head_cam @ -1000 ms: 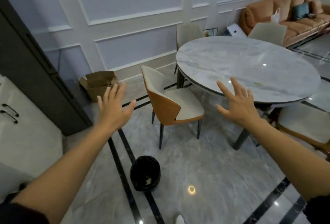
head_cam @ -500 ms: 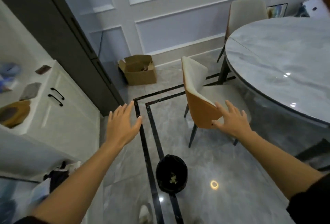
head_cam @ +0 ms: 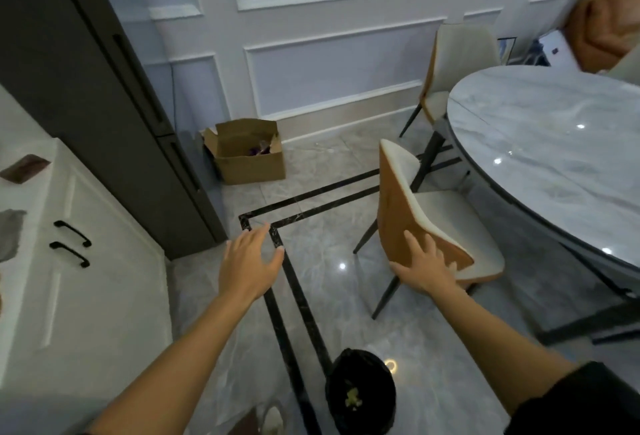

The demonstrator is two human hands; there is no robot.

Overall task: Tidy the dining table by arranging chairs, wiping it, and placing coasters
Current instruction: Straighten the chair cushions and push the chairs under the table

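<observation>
The right hand (head_cam: 424, 270) is spreading wide and flat on the orange back of the chair (head_cam: 398, 213), which is standing on the floor just beside the round edge of the counter (head_cam: 554, 157), not tucked in. The left hand (head_cam: 247, 265) is hanging wide, holding nothing. Both should be pushing the back evenly, slowly, keeping the chair straight

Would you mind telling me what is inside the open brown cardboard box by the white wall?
Inside the open brown cardboard box a small dark purple item shows; it is too blurred to identify. The box's front wall hides the rest.
</observation>
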